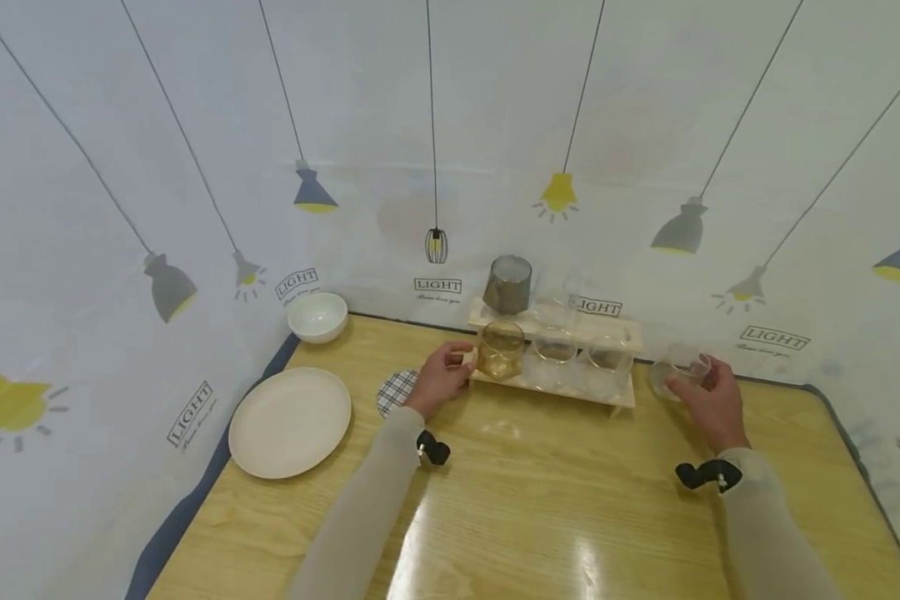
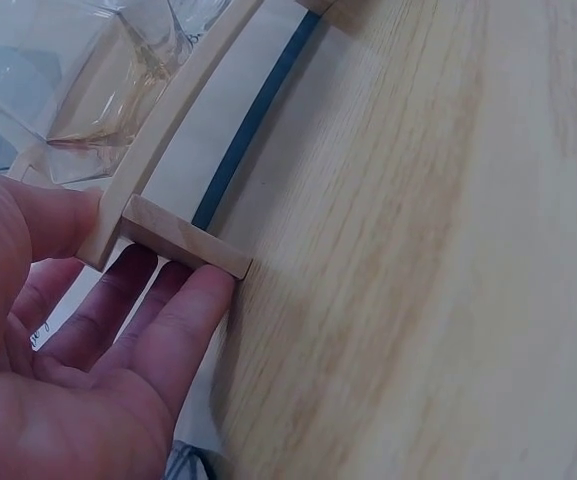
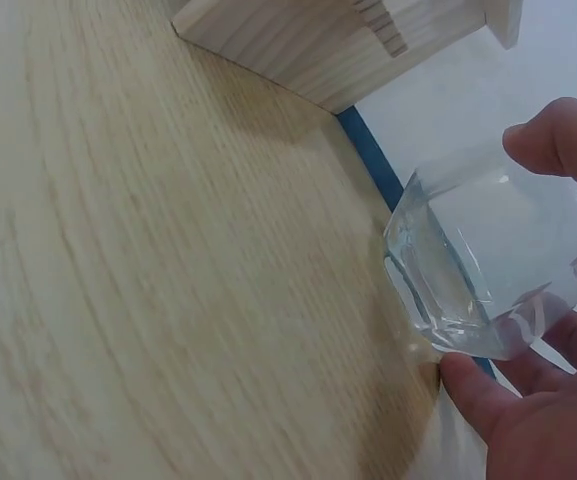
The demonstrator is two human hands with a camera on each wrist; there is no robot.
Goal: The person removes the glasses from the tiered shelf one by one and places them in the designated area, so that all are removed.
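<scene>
At the back of the table stands a two-tier wooden rack (image 1: 617, 335) of drinking glasses. My left hand (image 1: 442, 379) grips its left end; in the left wrist view the thumb lies on the shelf (image 2: 175, 125) and the fingers are against the end leg (image 2: 183, 236). Right of the rack, my right hand (image 1: 714, 406) holds a clear faceted glass (image 3: 453, 265) between thumb and fingers, tilted in the right wrist view. On the lower tier are an amber glass (image 1: 501, 357) and two clear glasses (image 1: 553, 360). The upper tier bears a smoky grey glass (image 1: 508, 290) and a clear one.
A large pale plate (image 1: 291, 423) lies on the table's left side, with a white bowl (image 1: 317, 318) behind it. Partly behind my left hand is a plaid coaster (image 1: 396, 392). A printed wall covering (image 1: 375, 242) rises along the table's back and sides.
</scene>
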